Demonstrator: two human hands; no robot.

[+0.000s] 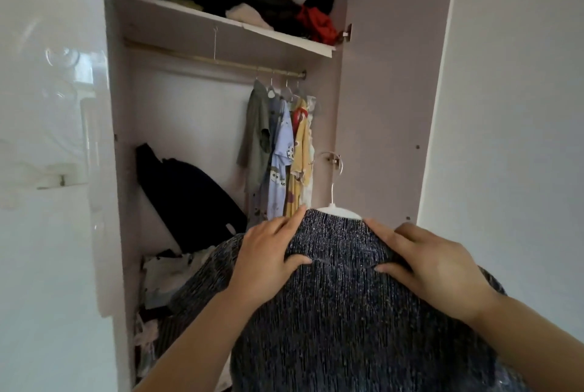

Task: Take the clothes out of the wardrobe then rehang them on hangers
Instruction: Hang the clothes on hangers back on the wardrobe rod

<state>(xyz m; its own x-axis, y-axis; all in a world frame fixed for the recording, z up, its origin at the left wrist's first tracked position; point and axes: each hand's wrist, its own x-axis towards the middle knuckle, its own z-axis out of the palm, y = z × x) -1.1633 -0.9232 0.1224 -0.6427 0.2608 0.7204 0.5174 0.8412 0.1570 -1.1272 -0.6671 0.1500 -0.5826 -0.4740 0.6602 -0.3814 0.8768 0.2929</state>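
Note:
A dark blue-grey knitted sweater [338, 306] hangs on a white hanger [339, 211], whose metal hook rises toward a ring on the wardrobe's side panel. My left hand [271, 259] grips the sweater's left shoulder, thumb under a fold and fingers on top. My right hand [433, 265] grips the right shoulder the same way. The open wardrobe [379, 107] is right in front of me. Its brass rail [221, 59] carries several small garments [278, 151] on hangers at the right end.
The upper shelf [221, 25] is piled with crumpled clothes. A dark garment [189, 195] leans at the wardrobe's back left, over a heap of light clothes [167, 274] on the floor. A glossy white door [50, 139] stands at left, a white wall at right.

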